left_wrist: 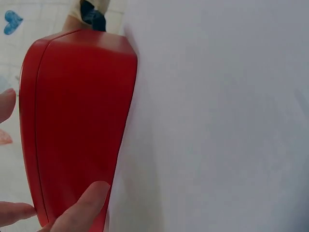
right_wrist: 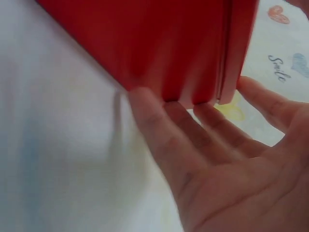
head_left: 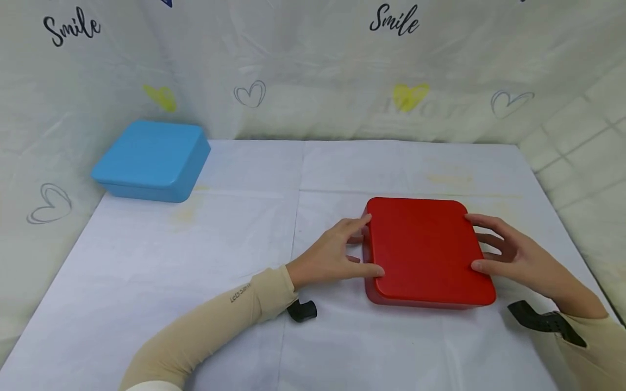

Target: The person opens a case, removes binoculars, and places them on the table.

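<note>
Red box (head_left: 425,250): it is lying lid-up on the white surface (head_left: 235,228), nearer the right edge than the left and well apart from the far edge; whether its base is fully resting there, I cannot tell.
Left hand (head_left: 332,252): it is gripping the box's left side, the thumb reaching over the lid near the near left corner.
Right hand (head_left: 513,247): it is gripping the opposite side, fingertips pressing along the wall.
Blue box (head_left: 146,157): it is sitting untouched at the far left corner.
Lid step: both hands seem to be steadying or positioning the red box, its lid still on.
Next move on the box: it is probably calling for even pressure from both sides, keeping the box level.
</note>
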`<state>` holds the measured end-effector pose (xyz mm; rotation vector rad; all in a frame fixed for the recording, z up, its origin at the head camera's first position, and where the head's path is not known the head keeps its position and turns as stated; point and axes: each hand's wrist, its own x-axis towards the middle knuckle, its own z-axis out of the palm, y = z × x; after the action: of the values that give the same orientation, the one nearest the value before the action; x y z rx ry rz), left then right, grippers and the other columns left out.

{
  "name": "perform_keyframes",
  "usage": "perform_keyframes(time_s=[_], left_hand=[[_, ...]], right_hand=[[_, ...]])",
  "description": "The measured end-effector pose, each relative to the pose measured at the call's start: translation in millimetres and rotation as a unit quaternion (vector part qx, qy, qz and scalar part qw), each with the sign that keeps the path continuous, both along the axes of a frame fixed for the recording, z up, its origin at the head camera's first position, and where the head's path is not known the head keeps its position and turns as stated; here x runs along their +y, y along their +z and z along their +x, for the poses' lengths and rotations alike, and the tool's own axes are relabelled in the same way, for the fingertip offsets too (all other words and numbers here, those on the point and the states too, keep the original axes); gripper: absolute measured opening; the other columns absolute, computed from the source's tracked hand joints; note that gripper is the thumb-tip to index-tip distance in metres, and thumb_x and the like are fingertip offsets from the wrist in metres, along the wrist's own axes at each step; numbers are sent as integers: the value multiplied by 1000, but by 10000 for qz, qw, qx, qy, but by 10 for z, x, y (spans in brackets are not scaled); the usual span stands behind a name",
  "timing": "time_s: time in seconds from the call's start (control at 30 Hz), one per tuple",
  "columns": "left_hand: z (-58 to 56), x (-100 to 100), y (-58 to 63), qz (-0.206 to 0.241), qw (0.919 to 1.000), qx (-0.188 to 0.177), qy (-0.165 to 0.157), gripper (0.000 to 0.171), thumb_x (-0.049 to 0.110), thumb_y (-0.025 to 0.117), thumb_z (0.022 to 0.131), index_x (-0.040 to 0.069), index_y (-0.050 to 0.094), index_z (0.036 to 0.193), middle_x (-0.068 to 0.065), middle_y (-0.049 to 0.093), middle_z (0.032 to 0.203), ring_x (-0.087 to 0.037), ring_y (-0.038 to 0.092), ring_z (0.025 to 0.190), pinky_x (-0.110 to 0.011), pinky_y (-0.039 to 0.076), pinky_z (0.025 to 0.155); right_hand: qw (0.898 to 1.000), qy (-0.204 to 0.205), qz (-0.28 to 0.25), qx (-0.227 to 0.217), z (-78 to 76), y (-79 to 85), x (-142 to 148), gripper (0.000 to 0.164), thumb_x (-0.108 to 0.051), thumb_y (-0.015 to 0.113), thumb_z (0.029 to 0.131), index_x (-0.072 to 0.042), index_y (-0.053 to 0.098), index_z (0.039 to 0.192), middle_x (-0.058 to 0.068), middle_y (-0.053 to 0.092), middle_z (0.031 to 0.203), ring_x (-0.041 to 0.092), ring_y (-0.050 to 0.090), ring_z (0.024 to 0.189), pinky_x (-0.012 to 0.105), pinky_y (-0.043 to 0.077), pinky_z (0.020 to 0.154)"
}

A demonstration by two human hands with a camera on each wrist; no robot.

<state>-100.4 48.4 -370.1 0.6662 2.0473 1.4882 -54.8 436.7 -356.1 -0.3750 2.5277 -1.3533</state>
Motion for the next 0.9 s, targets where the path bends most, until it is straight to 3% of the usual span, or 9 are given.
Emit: perform_keyframes(time_s=[0.23,0.37,0.47,0.63,0.9], left_hand=[[-85,-15,-49,101,9992,41,384,74,36,80,90,25,42,153,2,49,149,-21,61,126,-22,61,88],[-151,7,-73,174,9976,-14,668,64,34,78,91,20,46,145,-1,56,133,-17,65,111,-26,62,83],[-159,22,-81,300,9960,-328,781,60,33,77,92,20,47,142,-4,58,124,-14,65,100,-30,63,77],[-144,65,-115,630,9907,-962,729,56,26,76,93,19,47,140,-5,60,119,-15,70,88,-35,64,76],[-133,90,-118,1118,9781,-1572,785,53,13,75,94,15,47,139,-7,61,118,-15,70,92,-41,66,81]], right_hand=[[9958,-190,872,198,-151,56,-10,79,-3,71,94,-17,30,161,-18,43,145,-13,56,113,17,60,77],[9878,-451,1489,4,-291,101,-11,71,-20,67,101,-14,28,160,-1,51,140,-16,57,100,16,57,74],[9831,-543,1712,-355,-367,162,-38,68,-31,62,104,-13,28,160,15,52,139,-6,64,92,20,57,73],[9809,-585,1677,-791,-429,240,-84,65,-39,60,105,-12,32,157,17,54,132,17,72,82,27,60,72],[9780,-691,1656,-1063,-481,243,-90,65,-40,63,103,-7,39,152,15,61,121,13,74,85,27,62,74]])
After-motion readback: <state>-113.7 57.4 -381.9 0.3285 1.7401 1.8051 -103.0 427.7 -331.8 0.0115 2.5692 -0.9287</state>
